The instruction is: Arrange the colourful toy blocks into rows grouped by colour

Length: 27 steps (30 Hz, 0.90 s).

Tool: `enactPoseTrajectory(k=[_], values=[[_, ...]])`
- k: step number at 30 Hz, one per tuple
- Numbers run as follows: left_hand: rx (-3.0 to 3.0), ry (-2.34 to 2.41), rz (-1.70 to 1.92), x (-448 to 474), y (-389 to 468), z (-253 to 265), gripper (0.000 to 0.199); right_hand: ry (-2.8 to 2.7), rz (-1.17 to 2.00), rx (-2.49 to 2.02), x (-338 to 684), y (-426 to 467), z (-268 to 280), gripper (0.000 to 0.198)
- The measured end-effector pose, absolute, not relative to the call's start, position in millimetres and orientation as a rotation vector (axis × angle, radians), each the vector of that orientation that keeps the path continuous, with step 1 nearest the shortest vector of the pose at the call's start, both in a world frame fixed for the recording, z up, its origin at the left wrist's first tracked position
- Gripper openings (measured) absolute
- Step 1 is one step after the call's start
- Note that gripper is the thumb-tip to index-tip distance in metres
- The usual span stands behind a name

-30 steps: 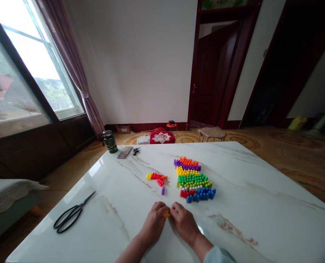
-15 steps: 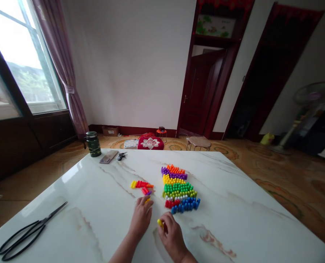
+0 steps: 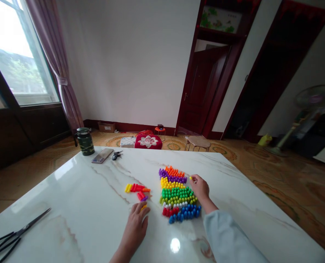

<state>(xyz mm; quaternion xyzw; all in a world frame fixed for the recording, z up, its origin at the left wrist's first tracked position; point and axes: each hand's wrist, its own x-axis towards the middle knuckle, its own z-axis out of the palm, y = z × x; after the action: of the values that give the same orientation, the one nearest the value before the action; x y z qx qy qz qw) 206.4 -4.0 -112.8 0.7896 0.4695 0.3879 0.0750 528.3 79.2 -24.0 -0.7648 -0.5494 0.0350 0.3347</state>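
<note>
Small plastic pegs with rounded ends stand in coloured rows (image 3: 175, 193) on the white marble-patterned table: orange, purple, yellow, green, olive, white, red and blue. My right hand (image 3: 200, 187) pinches a yellow peg (image 3: 190, 178) at the right end of the purple and yellow rows. Left of the rows, my left hand (image 3: 137, 221) rests low over the table, its curled fingers on another yellow peg (image 3: 144, 207), partly hidden. Just beyond it lie loose pegs: yellow (image 3: 128, 188), red (image 3: 137, 187), orange (image 3: 146, 190) and purple (image 3: 144, 198).
Black long-handled scissors (image 3: 20, 233) lie at the left of the table. At the back left stand a camouflage-patterned bottle (image 3: 85, 142), a phone (image 3: 102, 156) and keys (image 3: 116, 155). Stools (image 3: 198, 141) and a fan (image 3: 290, 128) are beyond the table.
My right hand has moved away from the near edge, rightward and forward, carrying the yellow peg to the right side of the rows. My left hand stays by the loose pegs. The view has shifted slightly.
</note>
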Motion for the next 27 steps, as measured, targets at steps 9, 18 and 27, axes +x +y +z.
enactPoseTrajectory(k=[9, 18, 27], values=[[2.361, 1.429, 1.126, 206, -6, -107, 0.035, -1.552, 0.258, -1.982, 532, 99, -47, 0.019], [2.357, 1.421, 1.164, 206, -6, -105, 0.031, -1.569, 0.255, -1.911, 533, 108, -59, 0.022], [2.337, 1.406, 1.160, 207, -6, -104, 0.031, -1.595, 0.259, -1.788, 526, 107, -64, 0.018]])
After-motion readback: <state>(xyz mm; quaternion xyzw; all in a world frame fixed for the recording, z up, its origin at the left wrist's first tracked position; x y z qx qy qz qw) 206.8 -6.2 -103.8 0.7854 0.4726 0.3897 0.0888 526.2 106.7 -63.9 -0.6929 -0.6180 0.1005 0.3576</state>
